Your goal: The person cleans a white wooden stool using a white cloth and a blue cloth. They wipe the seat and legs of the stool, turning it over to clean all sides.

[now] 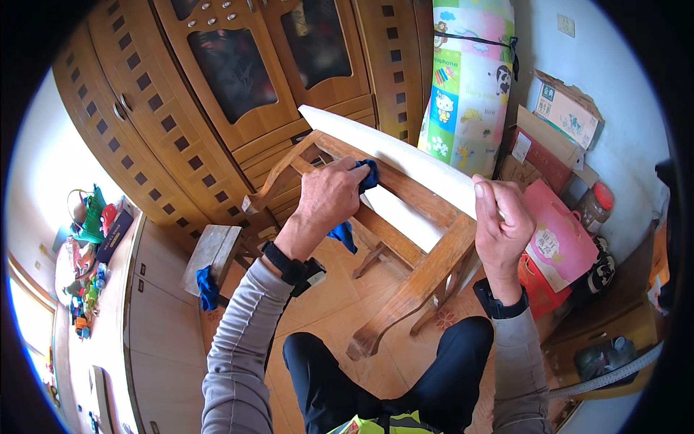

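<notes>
A brown wooden stool or small table [428, 276] lies tipped over in front of me, its curved legs pointing my way. Its flat white top [390, 149] stands on edge along the far side. My left hand [329, 190] grips a bunched dark blue cloth [369, 176] against the wooden frame beneath the top. More blue fabric hangs below that hand; whether it is the same cloth I cannot tell. With curled fingers and thumb, my right hand [504, 230] holds the white top by its right end.
A worn stool [214, 247] at left carries another blue cloth [207, 287]. Behind are a wooden wardrobe [217, 125] and a rolled play mat [469, 97]. Cardboard boxes [566, 114], a pink paper bag [564, 238] and a red-lidded jar [593, 203] stand right. Toys [84, 304] cover a left-hand cabinet.
</notes>
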A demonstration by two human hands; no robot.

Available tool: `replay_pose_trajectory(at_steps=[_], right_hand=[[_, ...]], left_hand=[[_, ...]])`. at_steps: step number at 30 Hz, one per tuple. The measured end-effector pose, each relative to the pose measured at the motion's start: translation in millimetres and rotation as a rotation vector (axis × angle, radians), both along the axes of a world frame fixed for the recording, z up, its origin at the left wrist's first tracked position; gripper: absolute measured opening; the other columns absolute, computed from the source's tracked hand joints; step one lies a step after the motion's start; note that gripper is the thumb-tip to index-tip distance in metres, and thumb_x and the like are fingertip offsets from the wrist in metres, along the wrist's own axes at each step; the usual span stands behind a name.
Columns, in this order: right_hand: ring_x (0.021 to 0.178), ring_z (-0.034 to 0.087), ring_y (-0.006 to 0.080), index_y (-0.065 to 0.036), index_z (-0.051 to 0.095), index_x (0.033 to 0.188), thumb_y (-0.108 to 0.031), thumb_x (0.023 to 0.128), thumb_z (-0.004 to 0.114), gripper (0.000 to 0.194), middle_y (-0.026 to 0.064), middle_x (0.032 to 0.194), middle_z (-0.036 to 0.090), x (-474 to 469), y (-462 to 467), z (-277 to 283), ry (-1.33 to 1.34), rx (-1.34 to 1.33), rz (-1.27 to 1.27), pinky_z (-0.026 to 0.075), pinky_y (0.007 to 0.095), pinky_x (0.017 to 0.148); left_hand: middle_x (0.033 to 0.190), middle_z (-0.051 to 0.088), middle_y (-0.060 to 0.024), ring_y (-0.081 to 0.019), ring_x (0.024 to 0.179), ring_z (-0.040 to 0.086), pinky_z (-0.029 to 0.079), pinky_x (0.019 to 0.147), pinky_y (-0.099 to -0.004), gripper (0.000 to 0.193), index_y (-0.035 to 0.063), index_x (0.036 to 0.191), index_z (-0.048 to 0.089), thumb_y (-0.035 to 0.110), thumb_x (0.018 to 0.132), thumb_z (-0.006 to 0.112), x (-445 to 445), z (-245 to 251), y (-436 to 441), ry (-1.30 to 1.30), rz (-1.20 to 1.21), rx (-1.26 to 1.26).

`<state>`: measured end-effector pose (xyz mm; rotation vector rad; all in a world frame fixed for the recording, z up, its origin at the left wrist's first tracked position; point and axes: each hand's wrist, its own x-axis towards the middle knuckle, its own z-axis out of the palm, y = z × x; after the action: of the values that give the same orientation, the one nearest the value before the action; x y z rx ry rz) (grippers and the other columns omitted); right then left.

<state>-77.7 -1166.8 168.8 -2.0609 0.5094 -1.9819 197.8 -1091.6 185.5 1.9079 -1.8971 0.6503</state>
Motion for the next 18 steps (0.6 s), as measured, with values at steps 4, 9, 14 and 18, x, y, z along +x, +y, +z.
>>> replay_pose_trajectory(at_steps=[4,9,14,18], right_hand=[[0.085,0.074,0.0218,0.005,0.074,0.100,0.008,0.091,0.074,0.010,0.0132,0.095,0.076,0.0,-0.4,0.8,0.019,-0.005,-0.034,0.056,0.0307,0.077],[0.084,0.071,0.0204,0.004,0.075,0.100,0.006,0.093,0.072,0.008,0.0124,0.094,0.076,-1.2,-1.0,0.9,0.039,-0.023,-0.043,0.055,0.0303,0.075],[0.082,0.073,0.0222,0.005,0.074,0.097,0.008,0.090,0.075,0.008,0.0131,0.094,0.076,1.2,-2.5,-1.1,-0.004,-0.005,-0.038,0.056,0.0308,0.075],[0.078,0.072,0.0215,0.004,0.074,0.096,0.007,0.089,0.077,0.008,0.0123,0.087,0.073,3.8,-3.0,-1.9,-0.058,-0.007,-0.004,0.055,0.0295,0.071]], left_hand=[[0.099,0.072,-0.0119,-0.0357,0.090,0.075,0.060,0.073,-0.0492,0.019,0.0103,0.103,0.078,0.011,0.089,0.065,21.9,0.8,-17.1,0.026,0.134,-0.007],[0.116,0.075,-0.0146,-0.0394,0.110,0.072,0.059,0.091,-0.0496,0.027,0.0127,0.109,0.079,0.013,0.087,0.063,71.1,6.6,-48.6,0.098,0.393,0.131],[0.116,0.075,-0.0133,-0.0384,0.109,0.072,0.059,0.089,-0.0508,0.027,0.0122,0.111,0.079,0.014,0.089,0.064,103.0,9.6,-62.6,0.020,0.422,0.120],[0.109,0.075,-0.0127,-0.0390,0.103,0.072,0.059,0.084,-0.0524,0.022,0.0112,0.106,0.078,0.015,0.092,0.061,94.0,7.7,-61.7,-0.067,0.320,0.092]])
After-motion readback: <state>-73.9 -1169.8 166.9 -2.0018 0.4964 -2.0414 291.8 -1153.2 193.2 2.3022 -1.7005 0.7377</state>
